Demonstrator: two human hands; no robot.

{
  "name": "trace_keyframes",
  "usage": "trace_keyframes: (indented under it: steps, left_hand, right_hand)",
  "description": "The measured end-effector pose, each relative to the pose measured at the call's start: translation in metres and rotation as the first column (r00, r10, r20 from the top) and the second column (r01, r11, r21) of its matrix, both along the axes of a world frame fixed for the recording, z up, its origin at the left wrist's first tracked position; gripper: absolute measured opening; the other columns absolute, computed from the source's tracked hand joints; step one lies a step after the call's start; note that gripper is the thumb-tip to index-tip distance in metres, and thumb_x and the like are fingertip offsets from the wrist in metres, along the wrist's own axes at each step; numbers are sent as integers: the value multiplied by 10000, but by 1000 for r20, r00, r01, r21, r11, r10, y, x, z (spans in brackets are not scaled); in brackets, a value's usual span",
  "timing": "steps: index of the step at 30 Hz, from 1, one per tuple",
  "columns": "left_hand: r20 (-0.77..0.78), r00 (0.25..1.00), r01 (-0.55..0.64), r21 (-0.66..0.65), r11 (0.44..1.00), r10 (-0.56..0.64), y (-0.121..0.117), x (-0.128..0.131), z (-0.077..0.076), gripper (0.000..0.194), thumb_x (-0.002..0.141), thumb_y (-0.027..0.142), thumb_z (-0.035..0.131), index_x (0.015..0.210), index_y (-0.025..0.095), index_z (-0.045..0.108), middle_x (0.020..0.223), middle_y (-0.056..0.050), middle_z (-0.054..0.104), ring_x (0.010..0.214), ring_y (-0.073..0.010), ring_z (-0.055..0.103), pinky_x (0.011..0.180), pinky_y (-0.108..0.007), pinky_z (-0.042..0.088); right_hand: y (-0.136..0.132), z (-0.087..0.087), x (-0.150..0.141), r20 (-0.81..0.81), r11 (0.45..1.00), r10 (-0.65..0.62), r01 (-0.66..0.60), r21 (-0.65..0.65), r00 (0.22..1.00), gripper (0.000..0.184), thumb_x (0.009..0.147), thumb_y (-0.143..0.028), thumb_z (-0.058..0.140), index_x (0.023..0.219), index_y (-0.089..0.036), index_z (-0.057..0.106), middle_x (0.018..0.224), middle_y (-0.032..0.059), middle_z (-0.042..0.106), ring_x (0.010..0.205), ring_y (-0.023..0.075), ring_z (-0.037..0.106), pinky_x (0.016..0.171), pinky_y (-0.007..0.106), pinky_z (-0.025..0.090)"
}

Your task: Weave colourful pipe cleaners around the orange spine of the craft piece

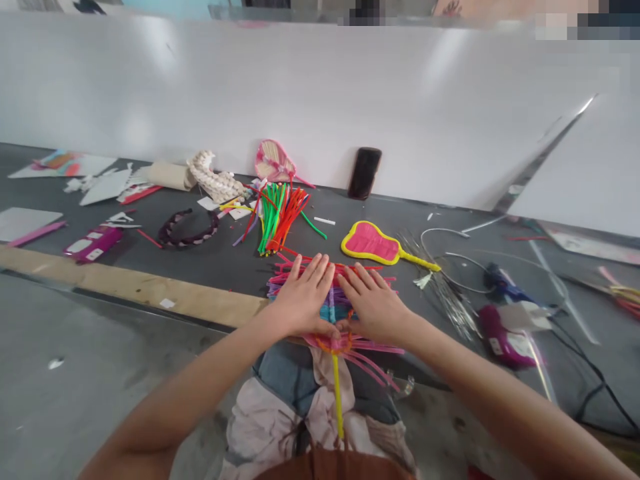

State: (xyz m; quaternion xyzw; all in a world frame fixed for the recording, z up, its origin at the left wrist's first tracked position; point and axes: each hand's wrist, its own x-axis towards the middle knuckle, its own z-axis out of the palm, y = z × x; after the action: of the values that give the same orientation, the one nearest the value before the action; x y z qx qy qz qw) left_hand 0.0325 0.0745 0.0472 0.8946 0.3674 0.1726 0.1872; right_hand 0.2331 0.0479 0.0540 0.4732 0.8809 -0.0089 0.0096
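Both hands lie flat, palms down, on a layer of colored pipe cleaners (357,343) at the table's near edge, in pink, red, purple and blue. My left hand (304,297) presses on the left part with its fingers stretched out. Beside it, my right hand (374,300) rests on the right part, fingers extended, the thumbs almost meeting. An orange twisted outline (326,345) shows partly under the hands. From it a yellow stem (337,397) runs down over my lap. The hands hide the middle of the layer.
Beyond the hands lie a bundle of green and red pipe cleaners (280,217) and a pink fan shape with yellow edging (370,242). A phone (365,173) leans on the white partition (310,87). Wires (453,300), a blue glue gun (510,283) and a purple packet (505,337) are at right.
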Motion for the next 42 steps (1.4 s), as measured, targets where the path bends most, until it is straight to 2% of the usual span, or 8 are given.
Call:
trace_keyframes:
  steps: [8, 20, 24, 27, 30, 32, 35, 42]
  left_hand:
    - [-97, 993, -76, -148, 986, 62, 8, -8, -28, 1259, 482, 793, 699, 1459, 79, 351, 1540, -306, 213, 1452, -443, 141, 1099, -599, -182]
    - [-79, 996, -63, -174, 983, 49, 2, -12, -36, 1262, 545, 833, 630, 1493, 71, 294, 1566, -266, 159, 1476, -396, 72, 1136, -546, -150]
    - [-43, 998, -49, -198, 979, 41, 0, -16, -31, 1222, 572, 802, 649, 1512, 128, 255, 1584, -230, 140, 1479, -380, 87, 1151, -550, -88]
    - [12, 999, -48, -204, 978, 52, 17, -21, -9, 1001, 720, 697, 631, 1504, 185, 278, 1569, -194, 258, 1460, -362, 195, 1160, -539, 98]
    - [-122, 968, -221, -15, 975, 218, 53, -26, 19, 544, 872, 464, 583, 1343, 199, 526, 1314, -134, 589, 1279, -291, 477, 1083, -418, 315]
    - [-232, 858, -438, 135, 889, 458, 80, -28, 31, 332, 899, 372, 552, 1157, 186, 648, 1164, -120, 647, 1184, -286, 521, 1037, -409, 349]
    - [-275, 753, -556, 220, 801, 598, 112, -33, 31, 315, 860, 323, 602, 1083, 111, 670, 1181, -205, 606, 1232, -383, 438, 1008, -501, 332]
    - [-329, 673, -621, 234, 748, 662, 127, -47, 15, 279, 891, 187, 454, 991, 90, 697, 1121, -233, 639, 1167, -372, 507, 946, -500, 373]
  right_hand:
    - [-5, -39, 12, -36, 999, -39, 39, 2, 999, 923, 808, -739, 463, 1482, -115, 370, 1541, 207, 323, 1417, 457, 229, 1096, 626, 253]
    - [-12, -47, 12, -100, 997, -45, 52, 65, 994, 823, 838, -668, 468, 1457, -128, 416, 1533, 215, 336, 1430, 424, 222, 1115, 612, 218]
    - [-13, -51, 12, -104, 992, -34, 46, 119, 994, 798, 847, -639, 475, 1455, -125, 418, 1526, 207, 354, 1418, 403, 265, 1108, 605, 242]
    - [-13, -53, 11, -101, 989, -25, 39, 141, 995, 803, 846, -656, 463, 1455, -134, 421, 1514, 202, 377, 1398, 403, 310, 1098, 610, 258]
    - [-11, -49, 10, -83, 990, -25, 36, 139, 996, 795, 847, -662, 457, 1455, -149, 427, 1500, 185, 407, 1384, 399, 343, 1090, 604, 283]
    - [-11, -44, 8, -66, 991, -30, 38, 127, 997, 789, 843, -661, 473, 1454, -162, 431, 1501, 172, 412, 1377, 401, 355, 1077, 599, 310]
    - [-11, -32, 6, -49, 995, -16, 20, 101, 999, 757, 848, -655, 492, 1451, -201, 437, 1509, 148, 405, 1379, 418, 345, 1055, 637, 323]
    - [-4, 17, 10, -102, 993, 97, -90, 73, 990, 511, 923, -500, 484, 1365, -250, 542, 1486, 99, 455, 1406, 369, 321, 1075, 620, 340]
